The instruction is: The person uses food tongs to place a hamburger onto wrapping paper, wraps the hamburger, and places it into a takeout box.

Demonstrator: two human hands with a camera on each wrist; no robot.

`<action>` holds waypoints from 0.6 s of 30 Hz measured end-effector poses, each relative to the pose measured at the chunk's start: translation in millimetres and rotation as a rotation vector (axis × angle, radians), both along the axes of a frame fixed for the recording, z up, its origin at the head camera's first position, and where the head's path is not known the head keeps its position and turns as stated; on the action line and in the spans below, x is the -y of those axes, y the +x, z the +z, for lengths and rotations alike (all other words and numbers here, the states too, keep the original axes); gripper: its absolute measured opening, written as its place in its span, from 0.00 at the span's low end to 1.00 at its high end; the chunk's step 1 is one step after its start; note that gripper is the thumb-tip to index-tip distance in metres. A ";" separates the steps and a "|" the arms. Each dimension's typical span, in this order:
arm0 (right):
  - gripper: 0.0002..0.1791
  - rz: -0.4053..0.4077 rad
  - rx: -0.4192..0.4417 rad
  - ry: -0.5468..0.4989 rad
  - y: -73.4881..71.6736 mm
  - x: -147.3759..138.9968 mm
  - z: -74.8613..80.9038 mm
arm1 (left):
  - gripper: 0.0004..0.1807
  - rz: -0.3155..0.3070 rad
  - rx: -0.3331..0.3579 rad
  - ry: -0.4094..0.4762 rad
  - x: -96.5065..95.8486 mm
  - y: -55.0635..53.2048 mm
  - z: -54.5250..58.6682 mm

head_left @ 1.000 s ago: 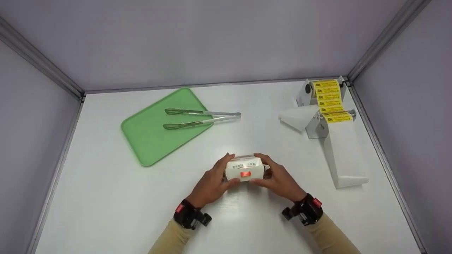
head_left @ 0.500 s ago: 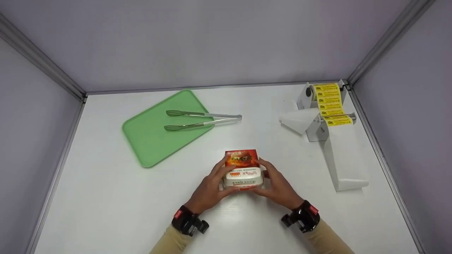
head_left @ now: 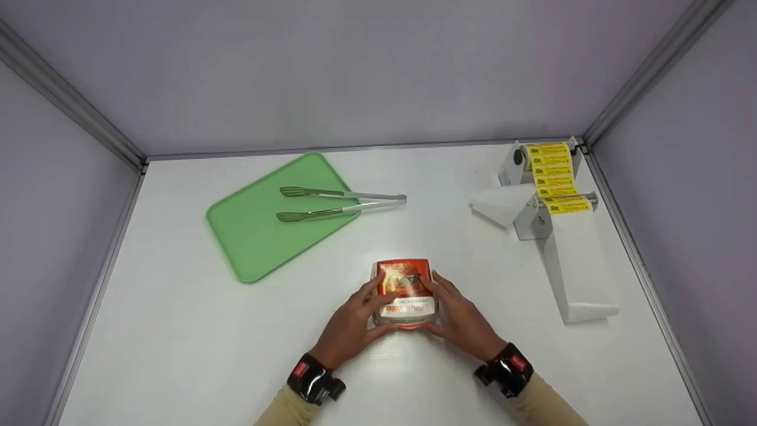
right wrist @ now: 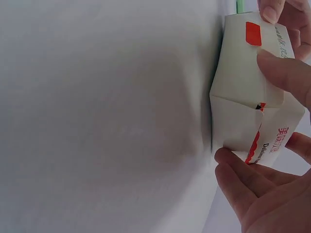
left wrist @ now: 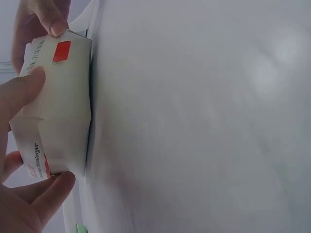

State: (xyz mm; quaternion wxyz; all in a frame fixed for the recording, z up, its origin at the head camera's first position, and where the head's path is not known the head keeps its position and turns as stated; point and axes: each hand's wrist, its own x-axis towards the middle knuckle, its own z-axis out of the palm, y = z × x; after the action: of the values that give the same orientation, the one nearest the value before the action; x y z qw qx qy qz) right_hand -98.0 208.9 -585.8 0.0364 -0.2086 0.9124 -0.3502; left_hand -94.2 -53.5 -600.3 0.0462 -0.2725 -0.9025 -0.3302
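Observation:
A red and white hamburger box (head_left: 408, 269) with a burger picture on top rests on the white table near its front middle. Its lid is down. My left hand (head_left: 348, 324) grips the left side, thumb on the front face and fingers along the side and top edge. From the other side my right hand (head_left: 472, 325) holds it the same way. In the left wrist view the box's cream front (left wrist: 68, 94) shows a red tab under the two thumbs. The right wrist view shows its printed side (right wrist: 274, 133) between the right thumb and fingers.
Steel tongs (head_left: 378, 204) lie spread across the edge of a green tray (head_left: 254, 248) at the back left. At the back right stands a label dispenser (head_left: 532, 222) with a roll of yellow labels (head_left: 551, 171), its white backing strip (head_left: 582, 266) hanging forward.
A second ago the box's front with its red tab faced the head camera. Its red top has since come into view, and both hands have moved slightly nearer the body, still gripping the box.

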 end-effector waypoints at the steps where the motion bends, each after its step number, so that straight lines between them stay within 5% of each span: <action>1: 0.52 -0.003 0.001 0.013 0.3 0.1 -0.1 | 0.32 0.001 -0.010 -0.012 0.8 0.1 -1.1; 9: 0.51 0.008 -0.049 0.149 -3.4 -3.2 -0.3 | 0.36 -0.023 -0.119 -0.144 10.1 -4.1 -0.5; 18: 0.52 0.065 -0.228 0.288 9.0 -12.7 -4.3 | 0.41 -0.063 -0.174 -0.309 22.4 8.5 -0.1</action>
State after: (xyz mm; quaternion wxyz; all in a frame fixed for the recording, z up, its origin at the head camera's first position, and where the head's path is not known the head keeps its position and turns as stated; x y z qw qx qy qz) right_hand -89.0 221.6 -590.1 -0.0264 -0.2691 0.9441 -0.1884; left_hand -85.7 -75.9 -600.5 0.0715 -0.3322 -0.9261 -0.1642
